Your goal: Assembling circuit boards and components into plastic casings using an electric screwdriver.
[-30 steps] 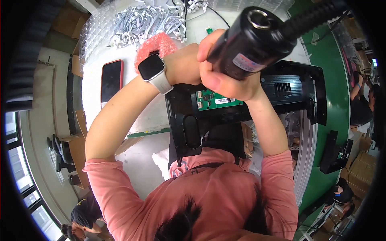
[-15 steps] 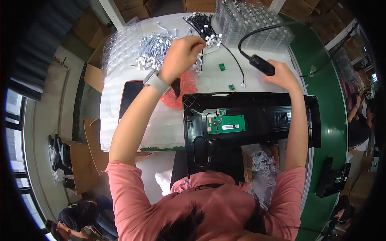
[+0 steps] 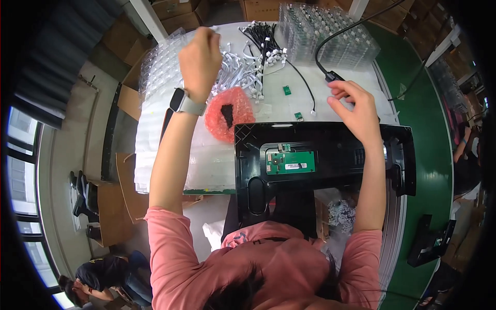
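Observation:
My left hand (image 3: 199, 67) is raised over the far left of the table, between a pile of grey-white cables (image 3: 237, 71) and clear plastic trays (image 3: 159, 67). Its fingers are pinched together; a small pale bit shows at the tips, too blurred to name. My right hand (image 3: 357, 109) hangs over the far edge of a black plastic housing (image 3: 330, 178), fingers curled but apart. Just beyond those fingers a black corded tool (image 3: 334, 77) hangs, partly hidden by them. A green circuit board (image 3: 305, 157) sits in the housing, with a smaller board (image 3: 284, 148) at its upper edge.
Two small green boards (image 3: 287, 90) lie beyond the housing, near a single black cable. Red bubble wrap (image 3: 242, 113) is left of them. Black cables (image 3: 261, 37) and stacked clear trays (image 3: 330, 41) stand at the back. Another person (image 3: 106, 274) is at the lower left.
My left hand has moved left and away from the black cables, over the far left. My right hand has come off the corded tool and nearer me, its fingers opening.

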`<state>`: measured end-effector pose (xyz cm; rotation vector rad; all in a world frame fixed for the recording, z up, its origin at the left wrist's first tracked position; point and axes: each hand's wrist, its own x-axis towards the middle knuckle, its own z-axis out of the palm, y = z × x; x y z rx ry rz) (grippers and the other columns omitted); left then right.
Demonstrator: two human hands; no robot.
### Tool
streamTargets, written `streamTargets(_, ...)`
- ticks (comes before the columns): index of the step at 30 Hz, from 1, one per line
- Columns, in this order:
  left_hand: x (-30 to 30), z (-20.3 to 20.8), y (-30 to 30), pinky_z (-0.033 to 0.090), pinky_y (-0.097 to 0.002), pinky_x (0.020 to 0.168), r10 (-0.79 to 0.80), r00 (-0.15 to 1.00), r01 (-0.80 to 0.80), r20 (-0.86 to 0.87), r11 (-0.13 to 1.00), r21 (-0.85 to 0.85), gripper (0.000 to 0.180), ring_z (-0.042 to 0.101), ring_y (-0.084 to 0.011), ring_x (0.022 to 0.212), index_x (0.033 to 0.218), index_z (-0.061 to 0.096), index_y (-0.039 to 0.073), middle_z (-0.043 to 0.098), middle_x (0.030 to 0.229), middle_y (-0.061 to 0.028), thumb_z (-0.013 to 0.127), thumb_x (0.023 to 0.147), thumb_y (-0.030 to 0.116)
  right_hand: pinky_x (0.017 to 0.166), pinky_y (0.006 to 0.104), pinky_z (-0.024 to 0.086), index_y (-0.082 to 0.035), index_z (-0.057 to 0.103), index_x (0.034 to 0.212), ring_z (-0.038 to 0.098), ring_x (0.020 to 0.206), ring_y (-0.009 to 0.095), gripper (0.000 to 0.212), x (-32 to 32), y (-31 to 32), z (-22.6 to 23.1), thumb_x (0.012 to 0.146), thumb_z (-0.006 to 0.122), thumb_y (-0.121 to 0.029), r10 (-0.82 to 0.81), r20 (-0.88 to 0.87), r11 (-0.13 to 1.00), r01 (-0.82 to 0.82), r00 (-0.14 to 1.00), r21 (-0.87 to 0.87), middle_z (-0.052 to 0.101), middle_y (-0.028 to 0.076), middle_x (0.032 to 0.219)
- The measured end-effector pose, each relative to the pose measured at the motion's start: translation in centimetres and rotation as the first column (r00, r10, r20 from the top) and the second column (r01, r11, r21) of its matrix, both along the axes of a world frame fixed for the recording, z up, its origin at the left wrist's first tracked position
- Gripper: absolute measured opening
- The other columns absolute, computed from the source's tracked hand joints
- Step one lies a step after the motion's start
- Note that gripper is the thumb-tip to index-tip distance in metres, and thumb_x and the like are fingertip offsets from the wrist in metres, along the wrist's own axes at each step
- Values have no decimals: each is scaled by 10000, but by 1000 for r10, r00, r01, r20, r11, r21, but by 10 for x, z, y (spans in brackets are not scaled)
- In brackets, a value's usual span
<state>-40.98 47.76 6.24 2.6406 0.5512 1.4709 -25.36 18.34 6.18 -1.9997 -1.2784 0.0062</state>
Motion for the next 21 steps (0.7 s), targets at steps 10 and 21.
streamTargets(10,-51,32,-72,428,-211,467,-73,928,255,365,839,-482,140,625,-95,537,850,550,-2,660,632,-79,657,873,85,626,244,518,25,589,1123,647,713,154,296,-98,64,5,911,593,-183,449,-782,892,-268,431,365,660,99,882)
streamTargets(21,-63,32,-120,439,-225,480,-258,854,444,451,814,-374,110,599,-97,538,849,585,-7,647,664,-70,683,830,40,558,229,507,26,599,1067,633,672,140,318,-128,44,5,940,553,-262,498,-804,867,-194,326,458,636,75,834)
